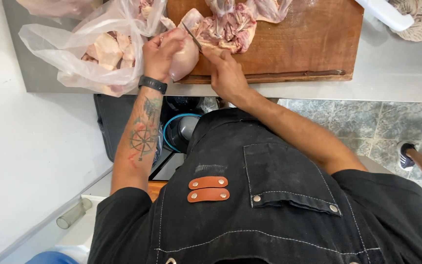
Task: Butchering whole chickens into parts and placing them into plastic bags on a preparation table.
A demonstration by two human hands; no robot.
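A raw chicken carcass lies opened on a wooden cutting board at the counter's front edge. My left hand grips a pale chicken piece at the board's near left corner. My right hand is closed on a knife, whose thin blade points up and left into the meat between the held piece and the carcass. A black band sits on my left wrist.
A clear plastic bag with several cut chicken pieces lies left of the board on the steel counter. A cloth and a white object sit at the top right. Another person's shoe stands on the tiled floor.
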